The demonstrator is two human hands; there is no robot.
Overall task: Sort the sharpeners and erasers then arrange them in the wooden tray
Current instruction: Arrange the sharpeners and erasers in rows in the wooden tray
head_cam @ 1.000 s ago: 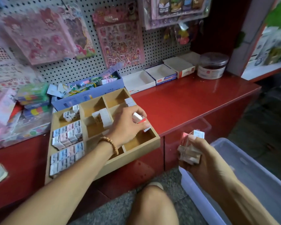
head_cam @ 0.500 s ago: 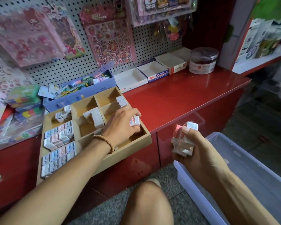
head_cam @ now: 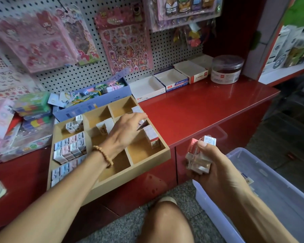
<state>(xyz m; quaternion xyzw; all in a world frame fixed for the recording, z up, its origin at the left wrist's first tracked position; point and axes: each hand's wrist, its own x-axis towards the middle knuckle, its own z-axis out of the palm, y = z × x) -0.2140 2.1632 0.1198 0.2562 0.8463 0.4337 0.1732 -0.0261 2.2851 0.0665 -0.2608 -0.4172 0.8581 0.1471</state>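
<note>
Head view: wooden tray (head_cam: 148,166) overhangs counter edge (head_cam: 218,135); right compartments largely bare.

The divided wooden tray (head_cam: 112,179) is bordered at its far edge by a lilac cardboard box of tangled trinkets (head_cam: 95,104), and on its left by stacked colourful packets (head_cam: 32,109). To its right a wide stretch of glossy red countertop (head_cam: 200,109) is left bare up to the row of shallow white cardboard boxes (head_cam: 147,88) and a clear round plastic jar (head_cam: 225,69) at the back. The tray's near right compartments show bare wood, while the left compartments are packed with small white boxed items (head_cam: 68,148). The central compartments are overhung by the left hand (head_cam: 125,132). Below the counter, floor space is taken by a translucent plastic tub (head_cam: 270,190).
</note>
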